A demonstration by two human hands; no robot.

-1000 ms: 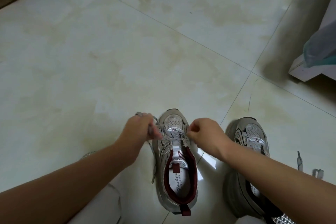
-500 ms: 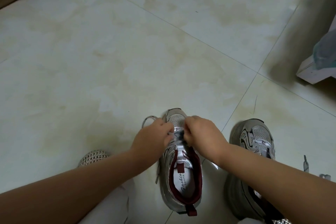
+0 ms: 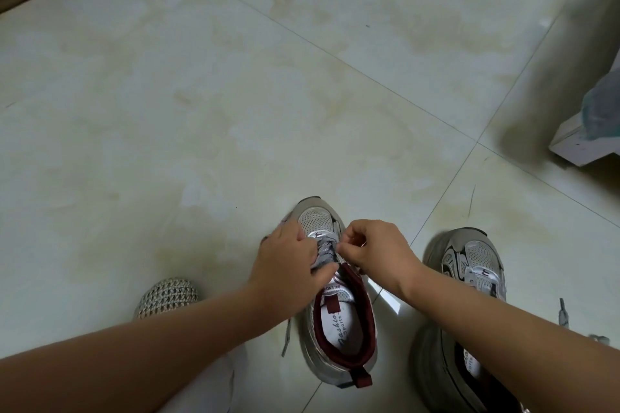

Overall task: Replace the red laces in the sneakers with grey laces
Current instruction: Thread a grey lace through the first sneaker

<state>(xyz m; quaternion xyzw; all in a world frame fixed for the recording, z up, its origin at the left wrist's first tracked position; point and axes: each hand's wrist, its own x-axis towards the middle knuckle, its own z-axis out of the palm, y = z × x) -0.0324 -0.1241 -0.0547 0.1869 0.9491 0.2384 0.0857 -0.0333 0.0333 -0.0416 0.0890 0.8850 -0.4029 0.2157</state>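
Note:
A grey sneaker with a dark red collar (image 3: pixel 339 325) stands on the tiled floor, toe pointing away. Grey lace (image 3: pixel 323 253) crosses its upper eyelets. My left hand (image 3: pixel 288 265) lies over the shoe's left side, thumb and fingers holding the lace there. My right hand (image 3: pixel 375 250) is curled at the right eyelets and pinches the lace. A loose grey lace end (image 3: pixel 286 339) hangs down the shoe's left side. A second grey sneaker (image 3: pixel 469 308) stands to the right, partly behind my right forearm. No red lace is visible.
A woven-pattern shoe toe (image 3: pixel 167 295) sits at the lower left beside my left forearm. Another loose lace end (image 3: pixel 563 310) lies on the floor at the far right. A white furniture base with a bluish bag (image 3: pixel 590 131) stands at the right edge.
Both hands came together over the sneaker's eyelets from apart. The lace loop that stuck out to the left of the toe is now drawn in under my left hand.

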